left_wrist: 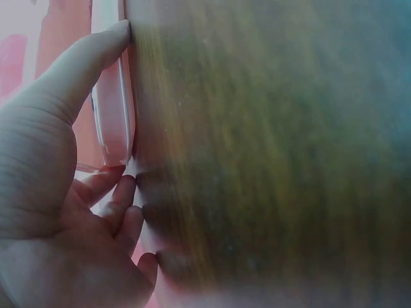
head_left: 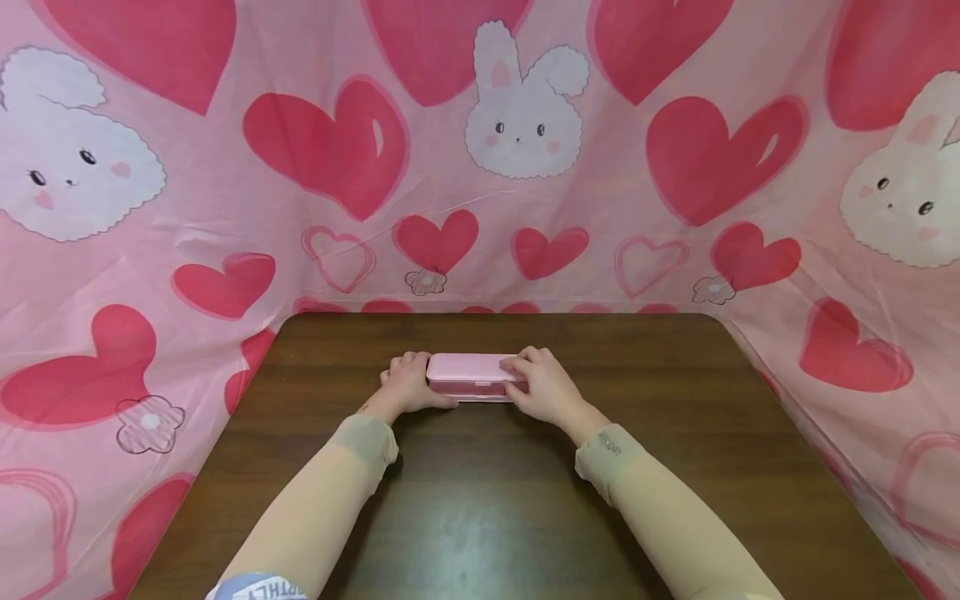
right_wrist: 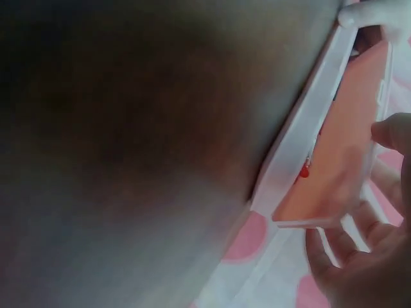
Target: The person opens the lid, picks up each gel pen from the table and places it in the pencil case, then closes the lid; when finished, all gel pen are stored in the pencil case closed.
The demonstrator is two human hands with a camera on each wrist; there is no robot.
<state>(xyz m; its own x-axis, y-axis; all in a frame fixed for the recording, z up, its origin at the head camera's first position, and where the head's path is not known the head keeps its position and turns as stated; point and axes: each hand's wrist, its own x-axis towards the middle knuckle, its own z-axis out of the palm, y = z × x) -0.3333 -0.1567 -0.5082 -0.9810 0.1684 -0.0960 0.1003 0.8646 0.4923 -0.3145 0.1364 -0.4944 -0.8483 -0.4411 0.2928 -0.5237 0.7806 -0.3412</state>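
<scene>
A long pink pencil case point(head_left: 471, 365) lies on the table with its hinged lid point(right_wrist: 350, 138) raised partway above the base point(right_wrist: 298, 135). My left hand point(head_left: 407, 385) holds the left end; in the left wrist view its thumb point(left_wrist: 83, 61) lies along the front edge of the base while the fingers curl by the end. At the other end my right hand point(head_left: 551, 387) grips the lid, thumb on its front edge and fingers behind and beneath. A small red thing point(right_wrist: 304, 171) shows in the gap; the rest of the contents is hidden.
The brown wooden table point(head_left: 480, 500) extends on all sides of the case. Behind it and at both sides hangs a pink cloth point(head_left: 442, 183) printed with hearts and rabbits.
</scene>
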